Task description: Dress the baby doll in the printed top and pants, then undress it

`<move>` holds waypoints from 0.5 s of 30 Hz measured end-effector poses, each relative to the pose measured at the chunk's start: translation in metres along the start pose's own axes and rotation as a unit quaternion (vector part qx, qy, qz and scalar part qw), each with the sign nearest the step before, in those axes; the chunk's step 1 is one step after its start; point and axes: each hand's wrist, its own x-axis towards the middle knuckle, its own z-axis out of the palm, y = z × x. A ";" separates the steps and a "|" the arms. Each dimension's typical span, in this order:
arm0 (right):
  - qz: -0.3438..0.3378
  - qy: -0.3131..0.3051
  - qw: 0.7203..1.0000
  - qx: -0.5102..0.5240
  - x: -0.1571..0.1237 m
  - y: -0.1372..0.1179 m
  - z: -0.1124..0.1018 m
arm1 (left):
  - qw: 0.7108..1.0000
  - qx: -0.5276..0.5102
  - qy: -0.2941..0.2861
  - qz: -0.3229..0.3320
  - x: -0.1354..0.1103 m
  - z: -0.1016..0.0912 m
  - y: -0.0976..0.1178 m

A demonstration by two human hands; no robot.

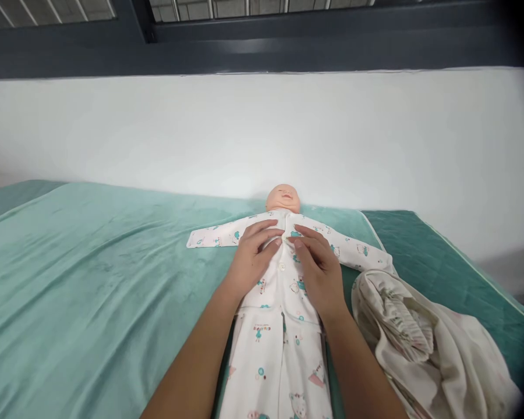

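Over the chest of the white printed top [271, 291], the left hand's [251, 256] fingers bend inward to the front seam, thumb close to the forefinger; the right hand's [322, 270] fingers curl in from the other side, forefinger near the thumb. Whether either hand pinches cloth or a button, I cannot tell. Down the top's middle, just below the fingers, a pale button [282, 266] shows; whether it is through its hole is too small to tell. The front edges meet and both sleeves [210, 236] lie spread outward, so arranging the top looks done, while the chest fastening seems the unfinished part in hand. Above the top's collar rests the doll's head [283, 199]. From its hem downward lie matching trousers [303, 364]. Beside its right-hand sleeve sits a crumpled cream cloth [458, 349]. Beneath the top spreads a green blanket [113, 279]; beyond it stands a white wall [179, 128].
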 end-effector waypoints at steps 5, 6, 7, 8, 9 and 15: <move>0.004 -0.003 1.000 -0.012 -0.001 -0.003 -0.001 | 1.000 -0.010 0.000 -0.004 0.000 0.000 -0.001; -0.002 -0.004 1.000 -0.018 -0.001 -0.004 -0.001 | 1.000 -0.012 0.000 -0.005 0.000 0.000 -0.001; -0.009 -0.005 1.000 -0.024 -0.001 -0.004 -0.001 | 1.000 -0.015 -0.002 -0.006 0.000 0.000 -0.001; -0.018 -0.005 0.999 -0.032 -0.001 -0.004 -0.001 | 1.000 -0.018 -0.003 -0.007 0.000 0.000 -0.001; -0.028 -0.006 0.999 -0.043 -0.001 -0.004 -0.002 | 1.000 -0.021 -0.003 -0.008 0.000 0.000 0.000; -0.067 -0.011 0.994 -0.085 -0.003 -0.004 -0.001 | 0.999 -0.043 -0.001 -0.016 0.000 0.001 0.001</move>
